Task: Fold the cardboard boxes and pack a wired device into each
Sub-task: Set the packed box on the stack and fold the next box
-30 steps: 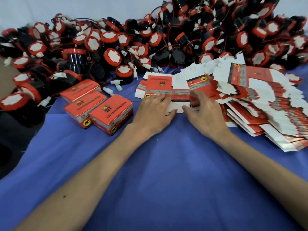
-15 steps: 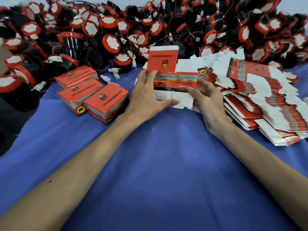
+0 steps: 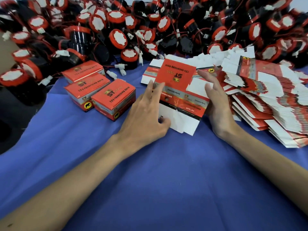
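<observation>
— What do the hands have?

— One flat carton, red on its upper panel, with white flaps below. It stands tilted between the two hands, over the blue cloth. I cannot tell whether its lowest flap touches the cloth.

— How does the left one take it?

— The left hand pinches it. The thumb presses on the white flap at the carton's lower left corner, and the fingers run up along its left edge.

— And the right?

— The right hand is spread, its fingers straight and its palm turned toward the carton's right edge. It grips nothing. The palm sits right at the card, but contact is hard to make out.

— What lies around the grip?

— Out past the back of the left hand, three closed boxes sit packed together on the cloth. Just behind the back of the right hand, a slumped stack of flat cartons fans outward. A few loose blanks lie beyond the fingertips, behind the held carton. Farther out is the heap of wired devices: black bodies, red caps with white labels, and red wires and white plugs tangled through them.
</observation>
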